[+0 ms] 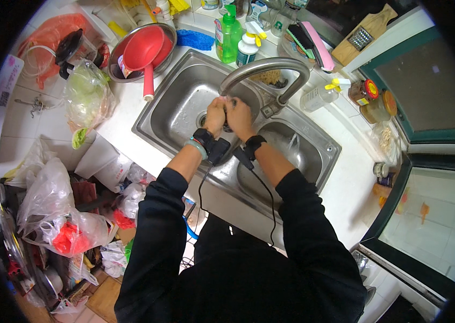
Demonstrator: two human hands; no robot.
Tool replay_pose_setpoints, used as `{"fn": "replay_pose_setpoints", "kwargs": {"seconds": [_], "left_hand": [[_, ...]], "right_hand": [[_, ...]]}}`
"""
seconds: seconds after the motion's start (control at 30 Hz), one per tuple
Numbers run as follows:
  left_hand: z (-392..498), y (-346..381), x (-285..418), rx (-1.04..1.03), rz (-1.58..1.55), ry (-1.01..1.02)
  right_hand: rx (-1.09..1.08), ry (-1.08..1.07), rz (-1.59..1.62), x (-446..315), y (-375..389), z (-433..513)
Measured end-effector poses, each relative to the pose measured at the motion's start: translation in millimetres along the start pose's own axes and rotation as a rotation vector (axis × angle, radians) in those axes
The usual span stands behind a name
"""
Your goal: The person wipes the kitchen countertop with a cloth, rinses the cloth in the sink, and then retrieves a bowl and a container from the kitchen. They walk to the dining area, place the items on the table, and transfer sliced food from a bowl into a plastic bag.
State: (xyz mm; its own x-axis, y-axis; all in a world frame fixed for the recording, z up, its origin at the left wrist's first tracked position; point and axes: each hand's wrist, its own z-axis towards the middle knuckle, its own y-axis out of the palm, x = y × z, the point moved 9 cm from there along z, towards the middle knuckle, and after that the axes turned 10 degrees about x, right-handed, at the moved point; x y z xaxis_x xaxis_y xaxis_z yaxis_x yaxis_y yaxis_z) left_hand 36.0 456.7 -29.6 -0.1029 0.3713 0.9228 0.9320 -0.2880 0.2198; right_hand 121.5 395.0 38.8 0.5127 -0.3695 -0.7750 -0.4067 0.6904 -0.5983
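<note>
Both hands are close together over the left basin of a stainless steel double sink (179,97), just below the spout of the curved metal faucet (268,62). My left hand (215,115) and my right hand (238,116) meet at the fingertips around something small and dark, mostly hidden by the fingers; I cannot tell what it is. The basin's drain (201,119) shows beside my left hand. A black strap with a cabled device sits on each wrist, and a pale green bangle (197,147) circles the left one.
Left of the sink, a metal bowl (113,66) holds red plastic ladles (142,48), near a bagged leafy vegetable (88,91). Behind stand a green pump bottle (228,36) and a white bottle (247,50). A clear spray bottle (318,99) is right of the faucet.
</note>
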Motion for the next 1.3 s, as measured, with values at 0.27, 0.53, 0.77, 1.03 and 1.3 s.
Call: {"fn": "replay_pose_setpoints", "kwargs": {"seconds": [0.27, 0.53, 0.77, 1.03, 1.3], "left_hand": [[-14.4, 24.3, -11.4, -0.253, 0.018, -0.046], [13.4, -61.8, -14.7, 0.235, 0.302, -0.064], [-5.6, -73.0, -30.1, 0.152, 0.158, -0.44], [-12.7, -13.4, -24.3, -0.207, -0.321, -0.462], [-23.2, 11.9, 18.2, -0.284, -0.403, -0.421]], "right_hand": [[0.056, -0.033, 0.023, 2.6, -11.6, 14.6], [-0.387, 0.435, 0.423, 36.9, 38.0, 3.9], [-0.506, 0.85, 1.172, 42.1, 28.0, 8.0], [-0.552, 0.855, 1.218, 32.2, 21.4, -8.7], [-0.442, 0.945, 1.041, 63.4, 29.3, -30.1]]}}
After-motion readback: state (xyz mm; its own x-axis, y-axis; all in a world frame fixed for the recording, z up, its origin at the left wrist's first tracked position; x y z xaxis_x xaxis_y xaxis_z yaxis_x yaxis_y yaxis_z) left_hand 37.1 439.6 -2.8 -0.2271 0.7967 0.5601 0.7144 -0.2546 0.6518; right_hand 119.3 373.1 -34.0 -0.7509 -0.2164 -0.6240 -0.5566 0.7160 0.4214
